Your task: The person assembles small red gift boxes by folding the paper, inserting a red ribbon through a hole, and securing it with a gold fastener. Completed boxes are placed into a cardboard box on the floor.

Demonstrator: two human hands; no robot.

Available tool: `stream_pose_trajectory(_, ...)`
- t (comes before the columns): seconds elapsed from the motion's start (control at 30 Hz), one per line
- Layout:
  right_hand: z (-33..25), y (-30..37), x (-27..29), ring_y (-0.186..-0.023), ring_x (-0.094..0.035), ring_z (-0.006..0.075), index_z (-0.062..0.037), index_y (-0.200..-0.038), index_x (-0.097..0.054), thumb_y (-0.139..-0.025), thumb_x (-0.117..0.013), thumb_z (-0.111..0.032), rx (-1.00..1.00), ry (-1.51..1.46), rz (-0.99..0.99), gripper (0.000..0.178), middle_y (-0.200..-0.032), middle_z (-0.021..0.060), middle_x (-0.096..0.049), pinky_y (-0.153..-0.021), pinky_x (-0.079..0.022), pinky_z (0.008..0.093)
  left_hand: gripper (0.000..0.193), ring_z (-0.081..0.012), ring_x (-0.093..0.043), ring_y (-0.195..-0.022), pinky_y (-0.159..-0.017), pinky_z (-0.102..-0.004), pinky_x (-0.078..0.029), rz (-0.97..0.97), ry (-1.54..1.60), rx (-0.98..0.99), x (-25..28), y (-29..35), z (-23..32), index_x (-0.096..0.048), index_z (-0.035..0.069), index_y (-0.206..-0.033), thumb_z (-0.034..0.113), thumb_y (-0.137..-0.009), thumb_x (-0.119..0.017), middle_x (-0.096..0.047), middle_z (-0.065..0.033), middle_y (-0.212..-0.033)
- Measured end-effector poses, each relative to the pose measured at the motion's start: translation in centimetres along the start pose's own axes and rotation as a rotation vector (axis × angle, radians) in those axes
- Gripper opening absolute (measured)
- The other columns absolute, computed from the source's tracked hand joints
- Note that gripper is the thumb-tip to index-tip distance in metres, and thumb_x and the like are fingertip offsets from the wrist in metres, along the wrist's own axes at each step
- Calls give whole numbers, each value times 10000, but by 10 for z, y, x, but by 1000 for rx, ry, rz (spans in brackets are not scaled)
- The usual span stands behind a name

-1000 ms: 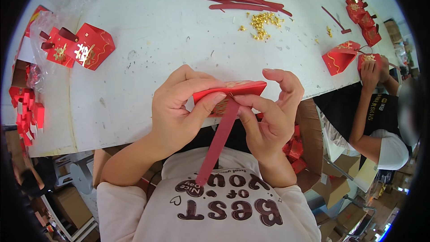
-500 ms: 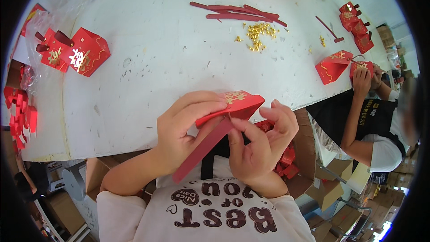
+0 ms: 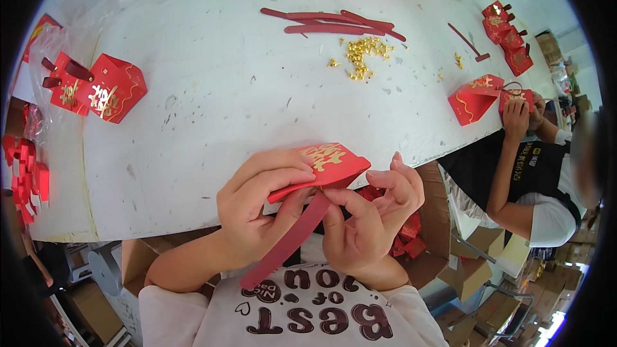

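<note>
Red box (image 3: pixel 344 166), tilted by the near edge of the surface (image 3: pixel 193 135), is clasped in the left hand (image 3: pixel 257 196), seemingly for steadiness; maroon strap (image 3: pixel 286 241) is pinched near its top by right hand (image 3: pixel 366 225), spare fingers raised.

Box (image 3: pixel 345 166), tilt altered.
Over the last second, its printed upper face was turned further into view; the strap (image 3: pixel 289 236) was swung leftward at its free end.
</note>
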State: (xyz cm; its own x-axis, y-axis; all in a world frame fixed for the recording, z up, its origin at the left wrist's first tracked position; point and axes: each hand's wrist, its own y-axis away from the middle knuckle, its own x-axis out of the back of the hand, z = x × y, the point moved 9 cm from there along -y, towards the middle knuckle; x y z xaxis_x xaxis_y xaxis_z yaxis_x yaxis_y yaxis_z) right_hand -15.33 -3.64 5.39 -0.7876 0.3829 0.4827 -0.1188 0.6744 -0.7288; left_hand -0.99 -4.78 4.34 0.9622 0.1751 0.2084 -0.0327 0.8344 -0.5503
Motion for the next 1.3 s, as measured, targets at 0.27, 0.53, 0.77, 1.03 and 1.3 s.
stream_pose_trajectory(0.27, 0, -1, 2, -1096, -336, 323, -154, -797, -701, -709, -744, -211, 6, 48, 10, 113, -1037, 91, -505, -961, -297, 521, 260, -235, -640, -882, -788, -315, -518, -4, 7, -15, 0, 0, 1, -621, -40, -936, -128, -698, -677, -627, -143, -965)
stream_pose_trajectory(0.53, 0, 2, 3, -1107, -329, 319, -154, -811, -715, -714, -739, -216, -2, 25, -15, 118, -1048, 89, -518, -894, -247, 433, 268, -236, -642, -878, -791, -319, -519, -23, 26, 5, -1, -1, 1, -627, -31, -928, -130, -686, -684, -630, -143, -957)
stream_pose_trajectory(0.77, 4, 4, 5, -1121, -321, 320, -148, -801, -717, -697, -742, -201, -45, 29, -10, 119, -1041, 86, -497, -920, -233, 423, 273, -233, -643, -883, -784, -312, -519, -25, 2, -4, -1, 0, 5, -629, -33, -923, -140, -677, -680, -631, -140, -957)
stream_pose_trajectory(1.03, 3, 0, 4, -1145, -301, 316, -143, -789, -717, -667, -754, -183, -98, 7, -55, 133, -1044, 79, -494, -928, -227, 423, 206, -243, -641, -873, -781, -314, -521, -22, 4, 21, -2, 0, 3, -623, -46, -923, -113, -730, -652, -626, -151, -966)
stream_pose_trajectory(1.3, 13, -1, 1, -1122, -315, 310, -177, -787, -725, -621, -802, -157, -155, -73, -60, 183, -1051, 60, -490, -893, -257, 418, 279, -255, -622, -890, -767, -315, -510, -94, -49, -26, -5, 0, 5, -615, -43, -1029, -99, -756, -629, -596, -155, -1020)
